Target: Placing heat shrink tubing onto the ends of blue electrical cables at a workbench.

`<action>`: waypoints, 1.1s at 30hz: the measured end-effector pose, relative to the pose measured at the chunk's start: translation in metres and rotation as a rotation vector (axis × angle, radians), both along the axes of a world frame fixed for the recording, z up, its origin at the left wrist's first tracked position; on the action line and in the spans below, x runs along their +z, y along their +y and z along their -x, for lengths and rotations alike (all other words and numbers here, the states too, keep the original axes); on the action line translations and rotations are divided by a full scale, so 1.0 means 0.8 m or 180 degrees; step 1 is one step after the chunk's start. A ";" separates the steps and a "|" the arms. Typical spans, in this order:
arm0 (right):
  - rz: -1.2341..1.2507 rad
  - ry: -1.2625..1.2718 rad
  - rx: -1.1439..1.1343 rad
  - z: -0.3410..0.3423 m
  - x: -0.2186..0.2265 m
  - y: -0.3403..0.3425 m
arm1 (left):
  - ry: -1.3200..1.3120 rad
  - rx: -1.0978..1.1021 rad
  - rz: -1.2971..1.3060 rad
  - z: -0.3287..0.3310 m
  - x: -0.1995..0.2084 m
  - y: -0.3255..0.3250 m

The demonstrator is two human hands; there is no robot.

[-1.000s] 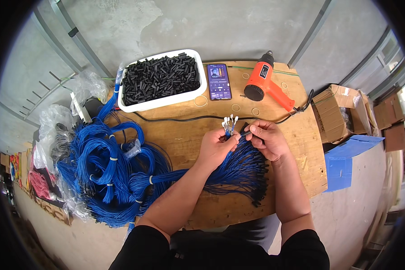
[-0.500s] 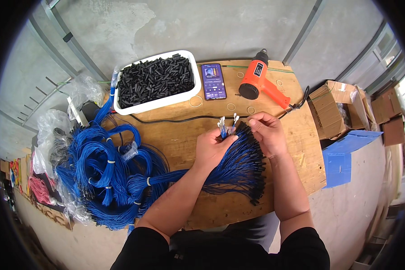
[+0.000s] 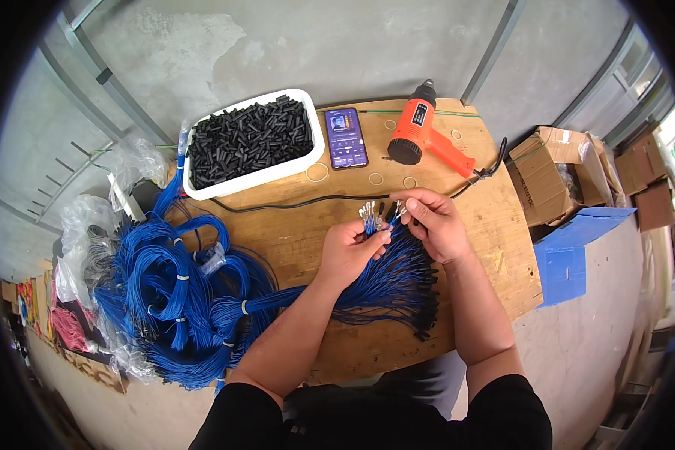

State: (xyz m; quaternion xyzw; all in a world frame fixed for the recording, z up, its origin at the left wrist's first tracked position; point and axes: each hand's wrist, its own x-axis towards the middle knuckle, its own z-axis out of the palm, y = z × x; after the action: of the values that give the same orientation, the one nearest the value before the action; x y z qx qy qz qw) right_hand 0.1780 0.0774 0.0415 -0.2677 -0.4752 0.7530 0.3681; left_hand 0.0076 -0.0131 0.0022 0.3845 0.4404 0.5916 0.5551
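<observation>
Holding wires (image 3: 386,276): left grip (image 3: 348,249) clamped around them, right grip (image 3: 439,231) pinched one tip (image 3: 400,211).
They seemed light, bendy, best held just below the tip.

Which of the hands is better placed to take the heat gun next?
Probably the right hand: it is nearer the heat gun, while the left hand, farther off, is closed around pale-tipped wires. The right is also at the wires, so it may need to let go first.

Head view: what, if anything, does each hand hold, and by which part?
Left hand: thin blue wires, just below their silvery metal tips. Right hand: at another silvery wire tip; whether it's pinched cannot be told.
</observation>
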 end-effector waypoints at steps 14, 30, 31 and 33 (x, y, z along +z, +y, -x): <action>-0.0239 -0.0236 -0.0161 0.002 -0.006 -0.002 | -0.0426 0.0193 0.0068 0.001 0.000 0.001; 0.1275 0.0948 -0.0483 -0.008 -0.010 0.024 | -0.0557 0.0272 0.0180 -0.002 0.004 0.008; 0.1472 0.0958 -0.0698 -0.011 -0.013 0.030 | -0.0560 0.0275 0.0175 -0.003 0.004 0.009; 0.1684 0.1179 -0.0884 -0.009 -0.013 0.029 | -0.0512 0.0315 0.0210 -0.001 0.005 0.008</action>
State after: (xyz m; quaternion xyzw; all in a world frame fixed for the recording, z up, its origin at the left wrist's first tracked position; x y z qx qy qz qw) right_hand 0.1854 0.1004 0.0312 -0.2748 -0.1478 0.8286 0.4648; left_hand 0.0082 -0.0064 0.0058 0.2951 0.4320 0.6325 0.5712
